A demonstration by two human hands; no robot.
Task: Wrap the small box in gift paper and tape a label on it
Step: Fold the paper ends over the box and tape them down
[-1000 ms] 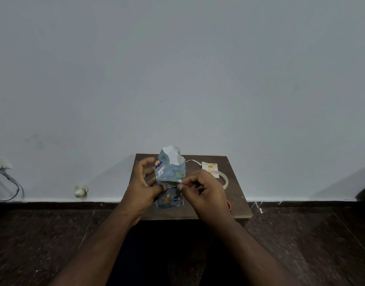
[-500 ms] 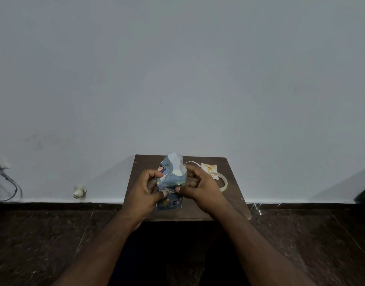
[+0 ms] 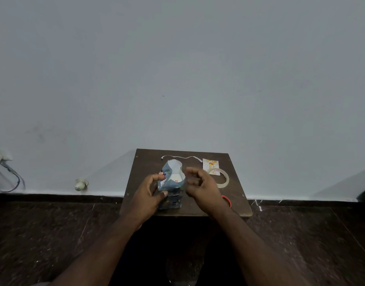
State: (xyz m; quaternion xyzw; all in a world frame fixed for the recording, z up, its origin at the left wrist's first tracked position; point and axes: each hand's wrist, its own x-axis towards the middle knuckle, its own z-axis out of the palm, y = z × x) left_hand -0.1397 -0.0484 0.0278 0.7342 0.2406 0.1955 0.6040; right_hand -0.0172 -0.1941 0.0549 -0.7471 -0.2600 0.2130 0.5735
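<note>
Box [image 3: 171, 182] part-wrapped in gift paper, gripped by left hand [image 3: 148, 193]; right hand [image 3: 202, 186] loosely curled, empty, beside it. Tape roll [image 3: 220, 178], label [image 3: 210, 164] lie behind on table [image 3: 237, 203].

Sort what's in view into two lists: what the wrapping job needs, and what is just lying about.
For the job:
wrapped box, gripped by the left hand
tape roll
label card
right hand, beside the box

Lying about:
white strip
red ring
wall plug
cables
</note>
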